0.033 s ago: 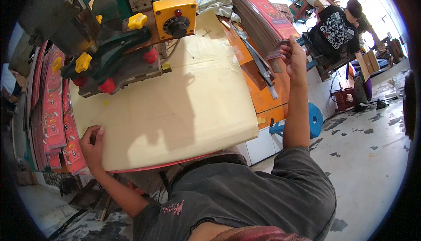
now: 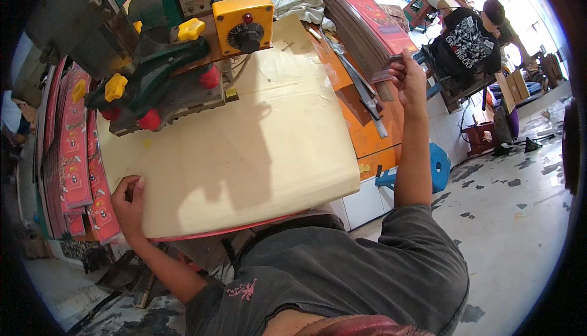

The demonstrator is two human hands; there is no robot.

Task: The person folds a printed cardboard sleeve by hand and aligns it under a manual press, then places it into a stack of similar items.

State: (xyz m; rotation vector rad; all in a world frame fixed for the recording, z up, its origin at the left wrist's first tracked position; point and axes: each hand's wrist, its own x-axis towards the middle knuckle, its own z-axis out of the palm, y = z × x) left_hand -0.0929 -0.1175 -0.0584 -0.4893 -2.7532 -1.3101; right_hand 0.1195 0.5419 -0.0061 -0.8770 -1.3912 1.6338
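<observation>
Red boards (image 2: 361,1), stacked at one o'clock, look stiff, best gripped at their near end; right fingers (image 2: 398,73) narrow there, hold unclear; left fingers (image 2: 124,192) loosely curled, eight o'clock.

Clear cream sheet (image 2: 293,165), machine (image 2: 174,70) beyond
</observation>
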